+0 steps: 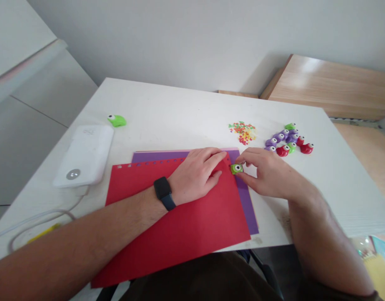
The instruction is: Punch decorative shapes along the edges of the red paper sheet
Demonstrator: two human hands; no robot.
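A sheet of red paper [180, 238] lies at an angle over a stack with purple paper [248, 205] showing beneath it. Small punched holes run along the red sheet's far edge. My left hand [200, 173] rests on the sheet near its far right corner, palm down with fingers stretched out. At the sheet's right edge is a small green craft punch [237, 168] with a star on its white button. The thumb and fingers of my right hand [270, 173] grip it from the right side.
Colourful paper cutouts [242, 133] lie scattered toward the back. Several purple, red and green craft punches [286, 140] are grouped at the right. Another green punch [117, 121] sits at the back left, near a white device [85, 154] with a cable [63, 212].
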